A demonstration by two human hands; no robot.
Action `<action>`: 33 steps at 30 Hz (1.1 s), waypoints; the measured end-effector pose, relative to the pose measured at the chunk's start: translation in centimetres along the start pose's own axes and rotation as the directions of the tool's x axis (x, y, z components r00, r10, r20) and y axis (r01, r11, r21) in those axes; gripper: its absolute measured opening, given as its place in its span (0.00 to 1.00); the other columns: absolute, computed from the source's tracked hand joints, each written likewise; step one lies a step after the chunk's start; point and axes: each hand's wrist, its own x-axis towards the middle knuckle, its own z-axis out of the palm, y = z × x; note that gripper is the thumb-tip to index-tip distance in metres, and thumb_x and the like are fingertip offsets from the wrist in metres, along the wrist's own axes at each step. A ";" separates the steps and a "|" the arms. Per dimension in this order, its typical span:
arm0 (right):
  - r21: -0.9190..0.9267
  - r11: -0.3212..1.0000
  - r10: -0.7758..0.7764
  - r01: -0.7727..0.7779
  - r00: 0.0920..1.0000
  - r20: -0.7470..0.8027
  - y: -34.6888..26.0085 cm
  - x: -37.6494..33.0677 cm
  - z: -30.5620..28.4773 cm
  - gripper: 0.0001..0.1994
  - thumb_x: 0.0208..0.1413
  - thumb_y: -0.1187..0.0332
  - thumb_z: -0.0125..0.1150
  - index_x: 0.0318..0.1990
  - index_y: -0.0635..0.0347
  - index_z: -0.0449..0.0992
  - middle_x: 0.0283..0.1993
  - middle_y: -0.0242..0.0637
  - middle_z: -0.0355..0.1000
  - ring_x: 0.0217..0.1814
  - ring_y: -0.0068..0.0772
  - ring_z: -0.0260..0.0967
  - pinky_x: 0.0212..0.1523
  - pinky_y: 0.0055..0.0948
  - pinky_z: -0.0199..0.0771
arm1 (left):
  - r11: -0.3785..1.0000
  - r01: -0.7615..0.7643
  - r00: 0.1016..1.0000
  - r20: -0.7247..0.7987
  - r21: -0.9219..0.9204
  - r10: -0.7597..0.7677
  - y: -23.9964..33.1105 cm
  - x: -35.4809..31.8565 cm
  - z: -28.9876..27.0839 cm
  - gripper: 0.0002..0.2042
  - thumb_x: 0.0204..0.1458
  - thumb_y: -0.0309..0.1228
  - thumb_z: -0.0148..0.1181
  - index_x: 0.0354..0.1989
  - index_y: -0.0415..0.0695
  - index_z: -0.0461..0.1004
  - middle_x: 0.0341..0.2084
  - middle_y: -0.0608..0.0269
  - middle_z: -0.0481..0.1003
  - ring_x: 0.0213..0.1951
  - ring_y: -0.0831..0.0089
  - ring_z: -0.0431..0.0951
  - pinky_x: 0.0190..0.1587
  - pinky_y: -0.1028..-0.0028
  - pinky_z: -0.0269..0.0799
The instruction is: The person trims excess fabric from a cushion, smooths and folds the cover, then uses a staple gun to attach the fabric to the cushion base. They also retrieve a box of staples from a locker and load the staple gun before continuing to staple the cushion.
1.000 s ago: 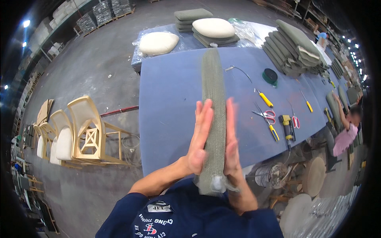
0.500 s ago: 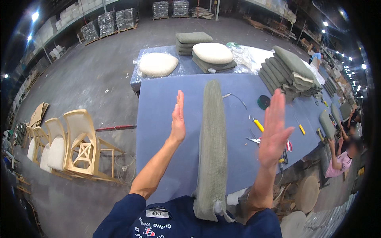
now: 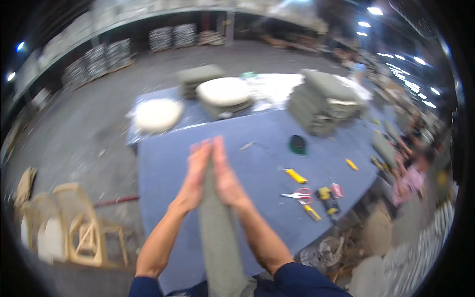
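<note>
A long grey-green fabric cushion, seen narrow edge up, runs from my body out over the blue-grey table. My left hand lies flat along the left side of its far end, fingers straight. On the opposite side my right hand is also flat, palm inward, fingers stretched out. Both palms appear to touch the fabric, and the fingertips nearly meet past the cushion's far end. The hands hide that end, and motion smears the picture somewhat.
Scissors, a yellow-handled tool and a dark green round item lie to the right. Stacked grey-green cushions and cream pads stand along the back. Wooden chairs are left; a person in pink sits far right.
My hands, held apart on both sides of the cushion before, have come together against its far end. The view has turned, so the table and tools sit lower and farther left.
</note>
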 end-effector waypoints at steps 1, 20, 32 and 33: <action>-0.017 0.999 0.045 -0.044 0.998 0.042 -1.2 0.2 -0.4 0.42 0.75 0.40 0.27 0.80 0.65 0.29 0.86 0.46 0.23 0.88 0.45 0.18 0.83 0.45 0.21 | 0.967 -0.074 0.995 -0.078 -0.245 0.056 -0.1 -0.2 1.3 0.44 0.67 0.64 0.24 0.80 0.39 0.42 0.81 0.53 0.38 0.81 0.56 0.32 0.79 0.55 0.26; 0.149 0.977 -0.110 0.151 0.961 -0.256 -9.0 -8.6 -7.1 0.45 0.72 0.34 0.22 0.80 0.65 0.36 0.86 0.49 0.30 0.88 0.42 0.23 0.83 0.45 0.20 | 0.967 -0.235 0.936 -0.290 -0.098 0.198 6.7 -9.9 4.6 0.51 0.63 0.69 0.16 0.79 0.33 0.32 0.80 0.40 0.25 0.80 0.47 0.21 0.77 0.49 0.15; 0.303 0.931 0.207 -0.205 0.978 0.026 -2.2 -13.7 0.8 0.45 0.71 0.38 0.31 0.80 0.69 0.36 0.85 0.57 0.31 0.87 0.54 0.25 0.82 0.53 0.24 | 0.989 -0.098 0.979 -0.187 -0.110 0.076 8.7 -13.3 4.0 0.46 0.65 0.66 0.23 0.79 0.39 0.49 0.80 0.42 0.40 0.80 0.43 0.24 0.76 0.42 0.20; 0.254 0.959 0.131 -0.127 0.991 0.004 -3.3 -13.1 0.1 0.45 0.72 0.39 0.32 0.80 0.70 0.36 0.85 0.58 0.31 0.87 0.55 0.25 0.81 0.54 0.24 | 0.987 -0.142 0.979 -0.156 -0.080 0.128 8.2 -13.8 3.5 0.46 0.65 0.66 0.24 0.79 0.38 0.49 0.80 0.42 0.40 0.80 0.43 0.25 0.76 0.42 0.21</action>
